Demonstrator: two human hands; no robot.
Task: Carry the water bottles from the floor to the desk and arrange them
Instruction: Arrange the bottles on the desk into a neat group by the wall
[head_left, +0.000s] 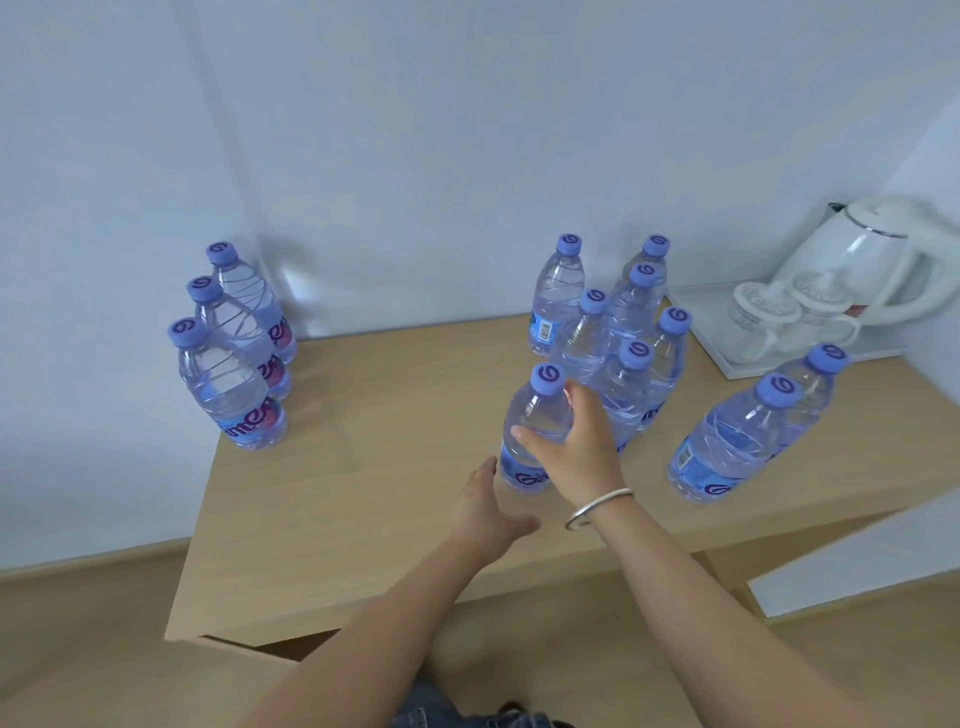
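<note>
Clear water bottles with blue caps stand on the light wooden desk (363, 493). My right hand (579, 441) grips the shoulder of the nearest upright bottle (535, 415), thumb on its left side, fingers behind it. My left hand (488, 512) hovers just left of that bottle's base, fingers straight, holding nothing. Three bottles (234, 364) stand in a row by the left wall. Several bottles (618, 332) cluster behind the held one. Two more bottles (748, 436) stand at the right.
A white kettle (878, 260) and two upturned glass cups (779, 317) sit on a white tray (737, 364) at the desk's back right corner. White walls bound the desk at the back and left. Wooden floor (78, 649) lies below the front edge.
</note>
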